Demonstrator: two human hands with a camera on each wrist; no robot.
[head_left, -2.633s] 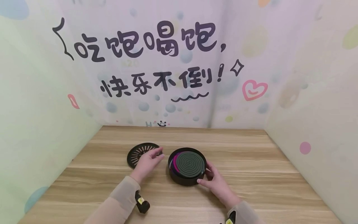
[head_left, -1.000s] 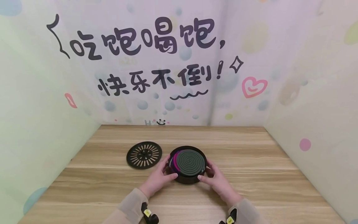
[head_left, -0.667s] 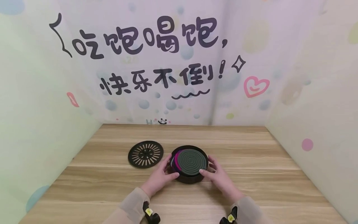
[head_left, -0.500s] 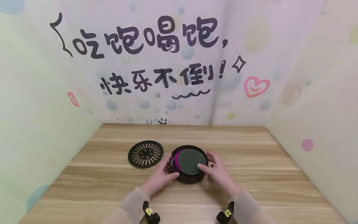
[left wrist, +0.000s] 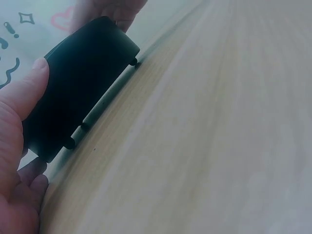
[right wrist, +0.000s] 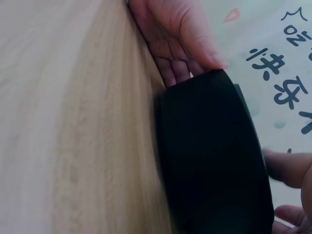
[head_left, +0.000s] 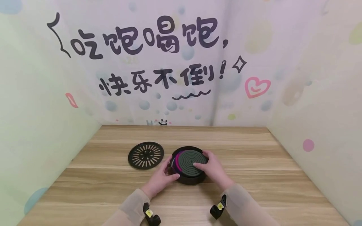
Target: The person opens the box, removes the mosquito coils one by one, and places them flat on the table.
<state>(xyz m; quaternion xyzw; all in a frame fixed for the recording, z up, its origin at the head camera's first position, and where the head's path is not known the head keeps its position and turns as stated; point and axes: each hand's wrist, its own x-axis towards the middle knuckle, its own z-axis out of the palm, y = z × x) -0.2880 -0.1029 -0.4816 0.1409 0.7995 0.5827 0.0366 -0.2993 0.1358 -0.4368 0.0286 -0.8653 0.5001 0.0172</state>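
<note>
A round black mosquito coil holder (head_left: 189,180) stands on the table, a dark green mosquito coil (head_left: 188,163) lying in it with magenta and purple coils showing at its left edge. My left hand (head_left: 159,182) grips the holder's left side, thumb at the front and fingers round the back. In the left wrist view the holder (left wrist: 83,78) shows its plain side wall and small feet. Over the holder's right rim reaches my right hand (head_left: 213,168), thumb over the middle of the green coil and forefinger at its far right edge. Its other fingers are mostly hidden.
A round black slotted lid (head_left: 146,156) lies flat on the wooden table (head_left: 254,188), just left of the holder. Printed curtain walls (head_left: 192,110) stand behind and at both sides. Each wrist carries a small black camera (head_left: 217,211).
My left hand has come from beside the lid to the holder's left side. My right hand has moved from the holder's right side up and leftward over the green coil.
</note>
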